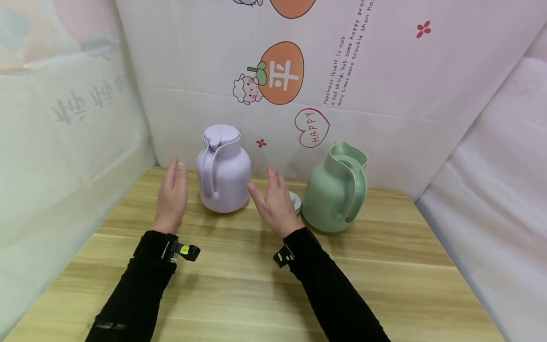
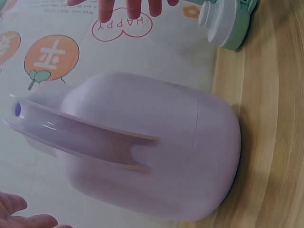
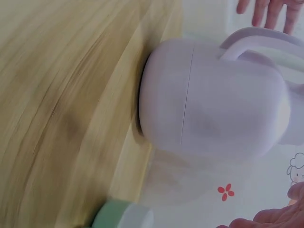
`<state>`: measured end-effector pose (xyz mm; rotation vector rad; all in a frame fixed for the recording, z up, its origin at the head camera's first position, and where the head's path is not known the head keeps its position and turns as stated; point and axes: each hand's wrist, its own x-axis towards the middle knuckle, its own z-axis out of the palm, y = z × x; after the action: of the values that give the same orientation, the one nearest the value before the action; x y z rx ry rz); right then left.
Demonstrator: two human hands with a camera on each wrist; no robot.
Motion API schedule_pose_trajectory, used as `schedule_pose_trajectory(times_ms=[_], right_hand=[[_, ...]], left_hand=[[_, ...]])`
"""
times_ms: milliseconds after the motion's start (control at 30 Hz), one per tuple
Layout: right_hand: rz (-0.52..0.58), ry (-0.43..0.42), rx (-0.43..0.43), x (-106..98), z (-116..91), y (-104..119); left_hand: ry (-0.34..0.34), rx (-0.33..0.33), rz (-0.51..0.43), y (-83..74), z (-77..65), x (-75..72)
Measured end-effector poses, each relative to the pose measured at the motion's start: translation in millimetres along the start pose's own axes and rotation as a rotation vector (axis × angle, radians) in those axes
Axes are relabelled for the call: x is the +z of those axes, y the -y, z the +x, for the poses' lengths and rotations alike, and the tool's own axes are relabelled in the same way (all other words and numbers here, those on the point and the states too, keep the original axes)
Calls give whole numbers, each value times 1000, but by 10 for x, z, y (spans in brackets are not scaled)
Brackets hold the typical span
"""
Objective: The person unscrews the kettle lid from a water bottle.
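Observation:
A lavender vacuum jug (image 1: 226,178) stands upright near the back of the table, its lid on and its handle turned toward me. My left hand (image 1: 171,197) is held to the left of it, fingers straight and apart from its body. On its other side my right hand (image 1: 275,204) is raised with fingers extended and thumb spread. Neither palm holds anything. In the left wrist view the handle (image 2: 85,135) faces the camera. Partly hidden behind my right hand is a white and green stopper (image 2: 225,21). Right of that hand stands a green jug (image 1: 331,194) with an open top.
Both jugs sit on a wood-grain table (image 1: 239,294). A printed white cloth (image 1: 384,85) hangs right behind them, and white cloth walls (image 1: 77,156) rise at both sides. A wrist camera (image 1: 188,251) is strapped at each black sleeve.

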<state>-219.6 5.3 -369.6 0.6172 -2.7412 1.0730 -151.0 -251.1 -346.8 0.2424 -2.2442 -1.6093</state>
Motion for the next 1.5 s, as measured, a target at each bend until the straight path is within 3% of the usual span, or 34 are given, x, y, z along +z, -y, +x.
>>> schedule_pose_trajectory(times_ms=[567,933,1233,1367,1500], right_hand=[[123,-29,44,256,248,85],[259,-21,96,344,362,148],[285,3,101,435,436,172],[311,2,84,471,454,183],[330,-18,31,524,493,188]], left_hand=[[87,-178,-223,202,318,143],[194,-237,-260,245,395,213],[216,-232,-309,196,402,242],[202,-235,-294,252,450,250],[197,-175,-281,227,483,257]])
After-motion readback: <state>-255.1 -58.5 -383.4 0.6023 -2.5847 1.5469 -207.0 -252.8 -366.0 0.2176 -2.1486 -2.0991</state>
